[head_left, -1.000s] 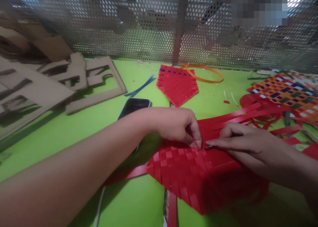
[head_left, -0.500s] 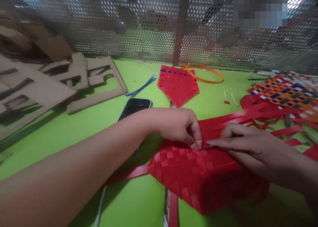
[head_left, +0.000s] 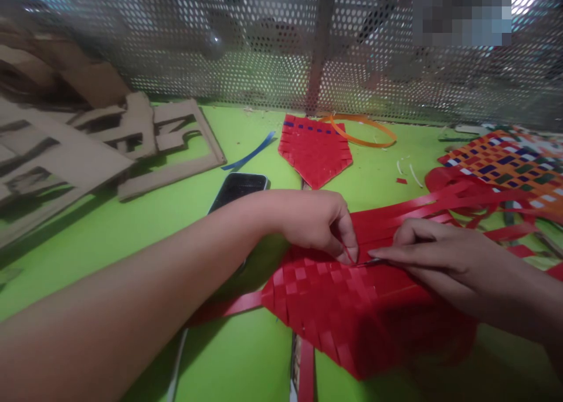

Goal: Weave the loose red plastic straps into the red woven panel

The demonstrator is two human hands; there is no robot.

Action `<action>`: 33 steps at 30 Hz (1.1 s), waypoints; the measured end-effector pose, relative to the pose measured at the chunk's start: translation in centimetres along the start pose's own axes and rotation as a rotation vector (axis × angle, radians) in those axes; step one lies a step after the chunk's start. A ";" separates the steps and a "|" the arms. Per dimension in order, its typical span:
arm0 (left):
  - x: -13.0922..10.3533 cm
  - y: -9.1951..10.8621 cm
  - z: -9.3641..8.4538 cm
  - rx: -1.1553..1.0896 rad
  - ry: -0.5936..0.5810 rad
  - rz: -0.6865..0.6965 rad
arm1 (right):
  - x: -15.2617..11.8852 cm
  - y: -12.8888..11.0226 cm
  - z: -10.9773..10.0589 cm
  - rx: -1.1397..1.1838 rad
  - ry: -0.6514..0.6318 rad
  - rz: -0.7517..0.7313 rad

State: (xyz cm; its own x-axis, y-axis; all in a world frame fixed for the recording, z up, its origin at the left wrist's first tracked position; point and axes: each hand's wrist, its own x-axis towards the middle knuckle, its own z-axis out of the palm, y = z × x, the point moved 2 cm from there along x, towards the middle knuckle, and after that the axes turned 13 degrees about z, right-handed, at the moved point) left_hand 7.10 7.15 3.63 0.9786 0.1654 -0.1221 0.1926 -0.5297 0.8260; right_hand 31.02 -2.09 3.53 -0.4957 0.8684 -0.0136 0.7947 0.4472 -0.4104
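A red woven piece of flat plastic strips (head_left: 325,308) lies on the green table in front of me, with long loose strips trailing to the right. My left hand (head_left: 319,226) pinches a red strip (head_left: 348,253) at the upper part of the weave. From the right, my right hand (head_left: 435,258) holds a thin, pointed metal tool (head_left: 372,262) between thumb and fingers. Its tip meets the weave right beside my left fingertips. Most of the tool is hidden in the hand, so its exact kind does not show.
A phone (head_left: 241,188) lies partly under my left forearm. Cut cardboard pieces (head_left: 176,173) fill the left. Behind are a finished-looking red woven piece (head_left: 314,149), an orange strip loop (head_left: 369,139) and a blue strip (head_left: 250,154). A multicoloured weave (head_left: 505,167) lies right, before a perforated metal screen (head_left: 264,56).
My right hand has shifted very slightly to the right, and a little more of the metal tool shows. My left hand keeps its pinch in the same place.
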 end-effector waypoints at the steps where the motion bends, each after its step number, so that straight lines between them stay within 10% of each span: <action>1: 0.0 0.0 0.0 0.001 -0.001 0.001 | 0.0 0.0 0.0 -0.003 0.006 -0.003; 33: 0.0 -0.3 0.2 -0.008 0.024 0.015 | 0.1 -1.6 0.5 -0.001 -0.035 0.128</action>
State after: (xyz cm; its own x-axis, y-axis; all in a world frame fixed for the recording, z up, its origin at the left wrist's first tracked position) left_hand 7.10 7.19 3.28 0.9794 0.1775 -0.0960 0.1768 -0.5254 0.8323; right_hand 29.52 -2.85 3.74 -0.4020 0.9105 -0.0973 0.8525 0.3334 -0.4025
